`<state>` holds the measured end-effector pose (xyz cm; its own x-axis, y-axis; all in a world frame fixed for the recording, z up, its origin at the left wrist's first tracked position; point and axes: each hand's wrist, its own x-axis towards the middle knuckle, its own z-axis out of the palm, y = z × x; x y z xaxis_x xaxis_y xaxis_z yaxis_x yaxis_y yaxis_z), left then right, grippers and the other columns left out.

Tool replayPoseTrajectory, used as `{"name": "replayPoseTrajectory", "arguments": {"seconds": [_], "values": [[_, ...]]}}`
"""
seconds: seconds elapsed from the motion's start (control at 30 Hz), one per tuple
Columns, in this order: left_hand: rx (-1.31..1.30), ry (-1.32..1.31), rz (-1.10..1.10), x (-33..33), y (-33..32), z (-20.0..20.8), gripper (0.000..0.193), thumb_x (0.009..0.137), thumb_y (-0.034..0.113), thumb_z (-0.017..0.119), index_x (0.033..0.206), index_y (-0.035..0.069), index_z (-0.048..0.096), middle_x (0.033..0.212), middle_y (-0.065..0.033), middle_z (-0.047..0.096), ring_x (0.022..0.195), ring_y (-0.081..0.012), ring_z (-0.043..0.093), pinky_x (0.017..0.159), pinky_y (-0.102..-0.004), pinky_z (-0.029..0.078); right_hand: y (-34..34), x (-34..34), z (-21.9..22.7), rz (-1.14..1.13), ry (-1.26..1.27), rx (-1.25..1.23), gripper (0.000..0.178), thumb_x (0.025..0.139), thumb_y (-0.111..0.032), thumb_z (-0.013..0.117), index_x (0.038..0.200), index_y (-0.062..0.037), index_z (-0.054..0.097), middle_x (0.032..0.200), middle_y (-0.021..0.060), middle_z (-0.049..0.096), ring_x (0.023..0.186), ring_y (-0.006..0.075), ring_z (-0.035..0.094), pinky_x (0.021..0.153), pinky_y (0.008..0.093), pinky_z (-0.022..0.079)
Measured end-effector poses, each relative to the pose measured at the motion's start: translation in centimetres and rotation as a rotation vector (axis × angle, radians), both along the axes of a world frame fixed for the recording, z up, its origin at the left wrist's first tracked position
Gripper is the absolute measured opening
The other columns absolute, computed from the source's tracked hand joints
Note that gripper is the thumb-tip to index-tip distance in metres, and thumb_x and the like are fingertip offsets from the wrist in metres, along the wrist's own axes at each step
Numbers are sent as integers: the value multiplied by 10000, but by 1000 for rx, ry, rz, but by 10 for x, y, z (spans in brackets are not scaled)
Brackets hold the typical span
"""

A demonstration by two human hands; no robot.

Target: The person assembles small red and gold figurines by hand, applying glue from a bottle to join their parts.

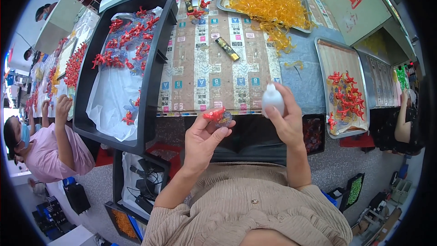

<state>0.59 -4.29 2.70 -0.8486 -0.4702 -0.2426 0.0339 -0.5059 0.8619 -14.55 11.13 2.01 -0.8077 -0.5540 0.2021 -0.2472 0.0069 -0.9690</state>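
Observation:
Between the fingers of my left hand [203, 139] is a small red figurine [214, 114] with a clear bluish part [225, 119] at its lower right. My right hand [287, 117] wraps round a white squeeze bottle [272, 100], held upright with its nozzle up, to the right of the figurine and apart from it. Both hands are at the table's near edge. Similar red and clear figurines [132, 41] lie on white paper in a black tray [157, 54] at the left. More red figurines [348, 100] lie in a metal tray [322, 64] at the right.
Yellow translucent pieces [268, 4] heap over a metal tray [223, 1] at the back and spill onto a blue sheet [305, 82]. A black-and-gold tube [227, 48] lies mid-table. One person [50, 150] sits at the left, another [400, 125] at the right.

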Motion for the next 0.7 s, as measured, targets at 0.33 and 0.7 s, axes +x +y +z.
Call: {"name": "replayPoseTrajectory", "arguments": {"seconds": [0.33, 0.7], "values": [[-306, 64, -18, -11, 9, -6, 390, 823, -90, 660, 1191, -51, 538, 1119, -67, 551, 991, -194, 644, 867, -282, 524, 41, 29, 11, -223, -225, -196, 431, 654, -104, 874, 961, -34, 579, 933, 34, 583, 856, 120, 561, 744, 268, 471], [-333, 57, -15, -11, 12, -6, 333, 805, -97, 675, 1124, -38, 600, 1188, -56, 467, 1016, -150, 597, 867, -257, 535, 43, 32, 4, -139, 247, -84, 431, 685, -227, 858, 996, -34, 631, 863, 54, 601, 772, 165, 518, 680, 278, 418]]}}
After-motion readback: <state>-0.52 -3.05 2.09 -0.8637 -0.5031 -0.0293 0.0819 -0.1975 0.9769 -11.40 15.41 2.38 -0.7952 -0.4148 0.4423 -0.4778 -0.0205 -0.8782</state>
